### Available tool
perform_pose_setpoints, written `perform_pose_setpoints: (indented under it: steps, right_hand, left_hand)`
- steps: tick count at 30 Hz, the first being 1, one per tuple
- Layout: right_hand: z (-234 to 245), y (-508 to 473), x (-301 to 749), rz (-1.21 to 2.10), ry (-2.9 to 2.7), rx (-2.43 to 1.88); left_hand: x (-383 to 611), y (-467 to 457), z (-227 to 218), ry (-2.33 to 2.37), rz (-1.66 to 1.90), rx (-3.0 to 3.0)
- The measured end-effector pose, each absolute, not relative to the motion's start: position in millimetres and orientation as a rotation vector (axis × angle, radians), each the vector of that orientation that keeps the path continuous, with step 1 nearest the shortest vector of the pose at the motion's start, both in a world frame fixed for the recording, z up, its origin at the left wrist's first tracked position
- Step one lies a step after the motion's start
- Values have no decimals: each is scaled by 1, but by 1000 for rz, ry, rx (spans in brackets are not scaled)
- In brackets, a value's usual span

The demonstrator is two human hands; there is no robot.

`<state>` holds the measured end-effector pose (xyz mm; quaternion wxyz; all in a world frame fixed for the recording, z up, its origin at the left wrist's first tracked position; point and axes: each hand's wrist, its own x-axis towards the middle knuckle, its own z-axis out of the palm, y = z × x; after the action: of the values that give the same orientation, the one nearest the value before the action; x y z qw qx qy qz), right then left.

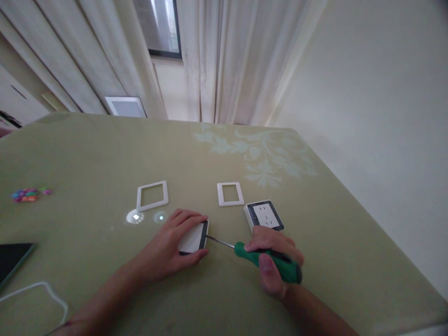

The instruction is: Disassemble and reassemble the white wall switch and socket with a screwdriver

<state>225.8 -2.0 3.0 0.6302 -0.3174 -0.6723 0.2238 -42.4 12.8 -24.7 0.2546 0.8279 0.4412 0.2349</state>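
My left hand [175,247] grips a white wall switch [192,239] with a dark border, thumb and fingers on opposite edges, and keeps it on the table. In my right hand [275,263] is a screwdriver [266,261] with a green and black handle. Its thin metal shaft points left, and the tip meets or nearly meets the switch's right edge. Just beyond my right hand sits a wall socket [266,215] in a white box, partly covered by the fingers. Two white cover frames lie farther back, a left frame [153,205] and a right frame [230,203].
The green tabletop [105,154] ends at a wall [385,140] on the right and curtains [241,60] behind. Small colourful pieces [26,194] lie at the far left. Nearer are a dark flat device [14,261] and a white cable [45,285].
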Motion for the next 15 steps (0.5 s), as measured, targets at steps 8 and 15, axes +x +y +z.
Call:
perform_pose_setpoints:
  steps: [8,15]
  right_hand:
    - [8,1,229,614,-1574,-762]
    - [2,0,237,752,-1507,-823]
  left_hand:
    - [-38,10,-20,1184,678,2258]
    - [-35,8,-22,1202,730,2278]
